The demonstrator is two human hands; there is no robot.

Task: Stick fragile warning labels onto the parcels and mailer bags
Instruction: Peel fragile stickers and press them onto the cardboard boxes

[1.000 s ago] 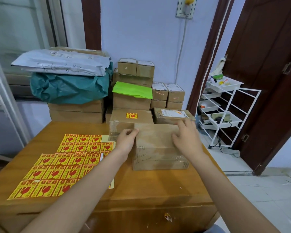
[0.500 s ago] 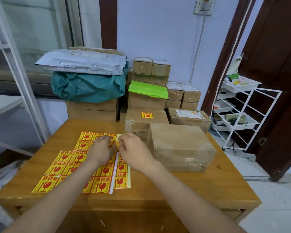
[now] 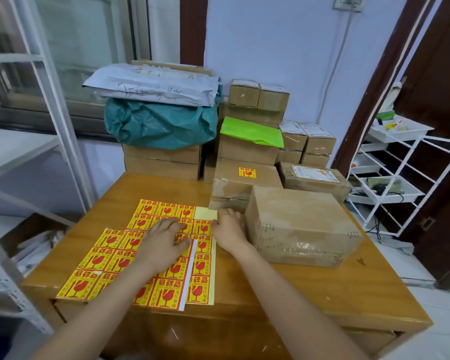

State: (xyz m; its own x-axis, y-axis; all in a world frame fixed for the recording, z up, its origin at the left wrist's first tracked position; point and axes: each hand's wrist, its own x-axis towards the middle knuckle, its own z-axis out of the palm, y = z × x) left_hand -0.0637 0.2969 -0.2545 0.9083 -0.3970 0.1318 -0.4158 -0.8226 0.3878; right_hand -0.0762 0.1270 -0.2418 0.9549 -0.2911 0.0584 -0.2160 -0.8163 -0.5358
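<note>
My left hand (image 3: 164,242) lies flat on the yellow label sheets (image 3: 107,258) while my right hand (image 3: 227,226) curls at a label's edge beside the bare parcel (image 3: 300,219); I'd peel slowly, keeping the sheet pinned.

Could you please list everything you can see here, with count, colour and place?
Table: one, wooden, centre.
Label sheets: several, yellow and red, table left.
Front box: one, brown, unlabelled, table right.
Labelled box: one, brown, behind the front box.
Other boxes: about ten, brown, stacked at the wall.
Green sheet: one, on a stacked box.
Teal bag: one, on the left stack.
Grey mailer: one, atop the teal bag.
Rack: one, white, right.
Left hand: flat on the sheets.
Right hand: fingers curled at a sheet's edge.
</note>
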